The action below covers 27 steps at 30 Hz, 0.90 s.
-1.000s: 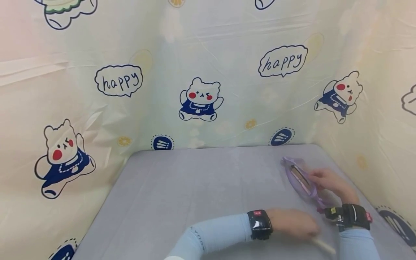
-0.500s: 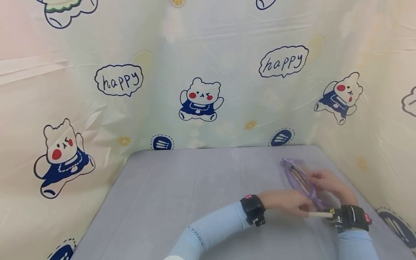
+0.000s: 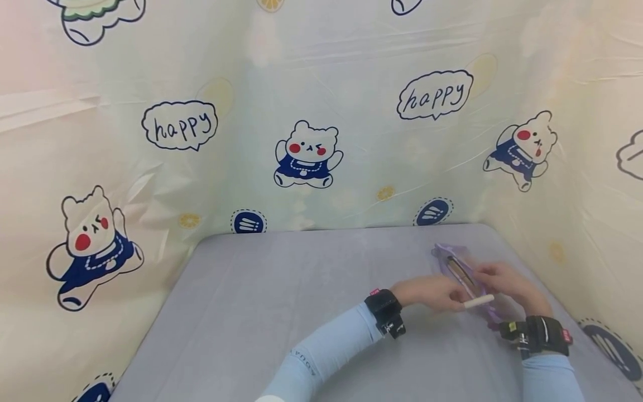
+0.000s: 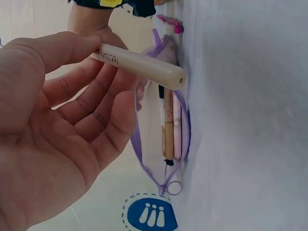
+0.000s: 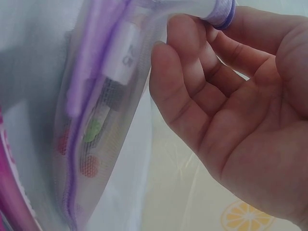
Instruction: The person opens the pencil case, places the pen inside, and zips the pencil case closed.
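I have both hands working at the far right of the tabletop (image 3: 301, 290), around a see-through purple pouch (image 5: 110, 130) that lies there with its mouth spread. My left hand (image 3: 432, 292) has a cream pen-like stick (image 4: 139, 65) pinched by one end between thumb and fingers, the rest of it jutting out free; the remaining fingers are loosely bent. My right hand (image 3: 507, 281) pinches the pouch's edge between thumb and finger, its other fingers curving below the grip.

The relation I judge any next move turns on is the angle between stick and pouch. From the head view, the pouch's long axis runs from the far left corner toward the near right, and its slit follows the same line, with a brown pen (image 4: 168, 127) and a pink one (image 4: 177, 127) lying lengthwise inside. The stick sits across that line, its free end pointing right over the near part of the pouch, so it would need a turn to match the slit. My right hand is the nearer one, touching the pouch from its right side; the left is just beside it, on the left. Whether the stick touches the pouch, I cannot tell
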Motion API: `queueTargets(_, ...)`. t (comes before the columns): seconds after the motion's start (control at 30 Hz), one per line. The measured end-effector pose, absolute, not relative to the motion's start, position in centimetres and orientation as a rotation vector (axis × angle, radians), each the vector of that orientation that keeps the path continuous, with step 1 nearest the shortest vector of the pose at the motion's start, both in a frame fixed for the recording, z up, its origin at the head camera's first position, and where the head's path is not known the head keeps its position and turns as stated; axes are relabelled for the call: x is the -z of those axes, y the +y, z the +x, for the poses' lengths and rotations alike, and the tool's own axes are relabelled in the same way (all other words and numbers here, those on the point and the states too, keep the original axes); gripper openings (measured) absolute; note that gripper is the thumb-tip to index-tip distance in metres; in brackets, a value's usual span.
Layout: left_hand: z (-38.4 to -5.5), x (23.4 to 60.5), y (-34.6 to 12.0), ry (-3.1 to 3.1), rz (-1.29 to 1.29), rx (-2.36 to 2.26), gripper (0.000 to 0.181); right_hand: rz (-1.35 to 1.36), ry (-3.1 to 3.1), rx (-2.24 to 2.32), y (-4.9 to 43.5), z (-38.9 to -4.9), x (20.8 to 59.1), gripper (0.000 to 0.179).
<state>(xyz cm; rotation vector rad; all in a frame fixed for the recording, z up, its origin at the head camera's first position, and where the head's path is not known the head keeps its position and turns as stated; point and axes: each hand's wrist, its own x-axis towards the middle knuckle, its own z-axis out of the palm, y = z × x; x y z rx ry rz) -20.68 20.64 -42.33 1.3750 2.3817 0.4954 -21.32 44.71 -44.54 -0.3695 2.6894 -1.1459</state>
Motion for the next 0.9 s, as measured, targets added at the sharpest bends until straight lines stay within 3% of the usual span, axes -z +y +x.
queueTargets(0.37,-23.3,43.7,20.3,2.471,1.217,-0.586,0.013,-0.352,2.650,1.195,44.8,-21.4,44.6,0.024)
queueTargets(0.9,-24.1,44.7,20.2,2.551,0.816,-0.751,0.013,-0.333,2.677,1.178,44.6,-21.2,44.1,0.024)
